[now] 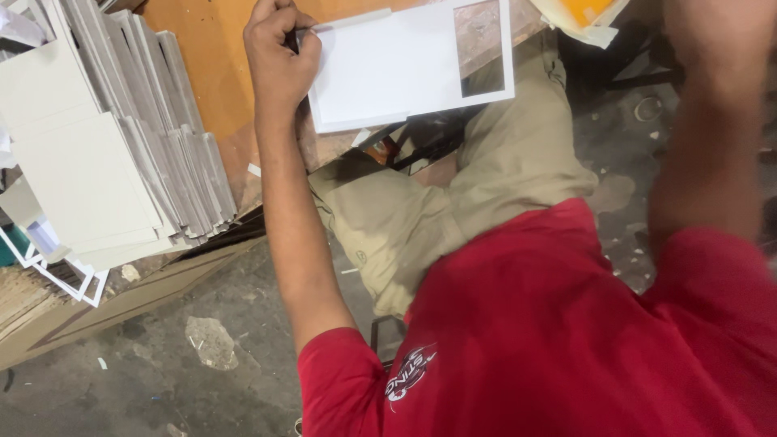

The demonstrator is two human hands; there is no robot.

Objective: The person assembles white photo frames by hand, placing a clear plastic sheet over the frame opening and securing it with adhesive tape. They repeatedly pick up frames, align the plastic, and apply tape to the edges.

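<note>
My left hand (279, 50) is at the top of the head view, closed in a fist around a small dark tool whose tip shows by the thumb. It presses at the left edge of a white card sheet (388, 69) with a rectangular window cut out (479, 48) near its right side. The sheet lies on an orange-brown board (206, 57). My right forearm (712, 121) rises along the right side, and its hand is out of the frame. My red shirt and khaki trousers fill the lower middle.
A tall, leaning stack of white and grey card sheets (105, 154) stands at the left, with white frame-shaped offcuts (57, 271) below it. A yellow item under paper (583, 12) sits at the top right. Rough concrete floor (202, 348) with scraps lies below.
</note>
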